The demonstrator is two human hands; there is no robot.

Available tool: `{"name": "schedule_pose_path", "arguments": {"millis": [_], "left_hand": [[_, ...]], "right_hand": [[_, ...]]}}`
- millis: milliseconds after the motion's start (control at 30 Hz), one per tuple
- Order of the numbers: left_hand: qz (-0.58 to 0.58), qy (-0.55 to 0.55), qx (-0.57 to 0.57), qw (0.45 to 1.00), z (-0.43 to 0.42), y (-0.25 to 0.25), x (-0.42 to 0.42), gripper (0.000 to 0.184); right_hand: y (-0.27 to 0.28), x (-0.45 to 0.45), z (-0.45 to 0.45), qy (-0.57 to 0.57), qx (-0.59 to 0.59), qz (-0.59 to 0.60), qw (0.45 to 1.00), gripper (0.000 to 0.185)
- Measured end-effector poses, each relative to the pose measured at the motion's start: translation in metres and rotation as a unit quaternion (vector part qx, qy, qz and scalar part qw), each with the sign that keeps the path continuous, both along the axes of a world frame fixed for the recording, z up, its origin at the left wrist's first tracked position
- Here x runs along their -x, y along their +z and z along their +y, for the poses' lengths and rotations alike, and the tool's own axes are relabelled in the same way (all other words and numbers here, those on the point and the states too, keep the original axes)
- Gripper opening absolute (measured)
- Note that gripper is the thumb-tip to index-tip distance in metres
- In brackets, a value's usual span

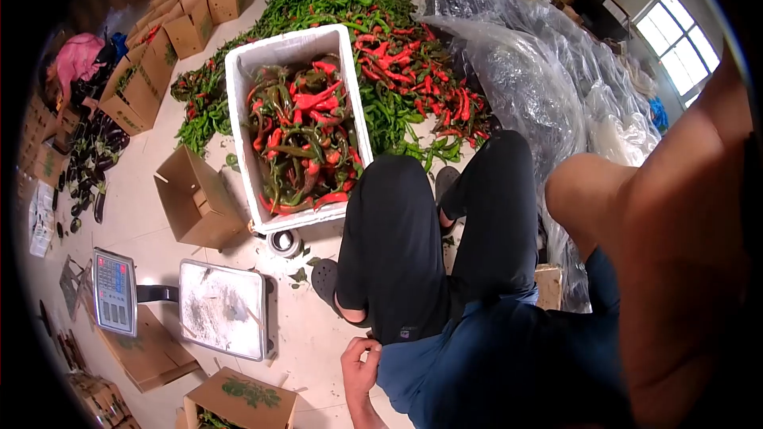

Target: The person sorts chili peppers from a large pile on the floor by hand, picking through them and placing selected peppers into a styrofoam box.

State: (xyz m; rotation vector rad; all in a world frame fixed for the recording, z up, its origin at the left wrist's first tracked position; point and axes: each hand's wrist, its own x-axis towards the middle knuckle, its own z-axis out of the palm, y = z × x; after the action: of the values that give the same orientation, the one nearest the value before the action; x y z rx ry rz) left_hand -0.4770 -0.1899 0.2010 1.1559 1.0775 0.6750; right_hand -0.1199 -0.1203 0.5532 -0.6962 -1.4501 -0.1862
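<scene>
Nearest to us, the left hand [359,365] hangs beside the thigh at the edge of the blue shirt [421,365], its fingers bent and drawn near the thumb; we cannot tell whether they touch or pinch anything. We see the right arm [675,191] bent and raised, but its hand is beyond our view, so we cannot tell how those fingers stand. At the lower left we have a carton [242,397] with greens inside, then a scale [222,310] with a smudged platform. Just in front of the knees stands the white foam box [314,221], filled with red and dark green peppers [306,135]. An open carton [195,214] stands to its left. Past the box we see a broad pepper heap [342,0], with plastic sheeting [517,71] on the right. Farther left, a person in pink [79,56] bends near eggplants [91,151] and a row of cartons [191,24].
</scene>
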Motion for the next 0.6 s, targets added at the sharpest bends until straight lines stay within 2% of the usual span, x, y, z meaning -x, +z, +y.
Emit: {"name": "schedule_pose_path", "arguments": {"millis": [33,133,167,267,333,500,600], "left_hand": [[0.002,-0.013,0.001,1.0,-0.001,-0.001,0.002,0.017],[0.01,0.042,-0.085,0.995,0.006,0.009,-0.009,0.022],[-0.014,0.055,-0.071,0.996,0.011,0.012,-0.014,0.03],[-0.04,0.069,-0.066,0.995,0.026,0.005,-0.022,0.035],[-0.059,0.104,-0.052,0.991,0.027,0.008,-0.03,0.033],[0.049,0.039,0.009,0.998,-0.009,0.001,-0.004,0.023],[0.091,0.035,-0.007,0.995,-0.021,-0.009,0.007,0.02]], "right_hand": [[-0.004,0.003,0.005,0.002,0.004,-0.002,1.0,0.03],[-0.012,0.014,0.019,0.005,0.014,-0.005,1.0,0.03],[-0.017,0.019,0.024,0.008,0.019,-0.006,1.0,0.03],[-0.025,0.034,0.039,0.011,0.036,-0.008,0.999,0.03],[-0.028,0.045,0.05,0.016,0.044,-0.012,0.999,0.029],[-0.036,0.066,0.08,0.037,0.054,-0.023,0.998,0.029],[-0.042,0.076,0.096,0.054,0.056,-0.027,0.997,0.029]]}}
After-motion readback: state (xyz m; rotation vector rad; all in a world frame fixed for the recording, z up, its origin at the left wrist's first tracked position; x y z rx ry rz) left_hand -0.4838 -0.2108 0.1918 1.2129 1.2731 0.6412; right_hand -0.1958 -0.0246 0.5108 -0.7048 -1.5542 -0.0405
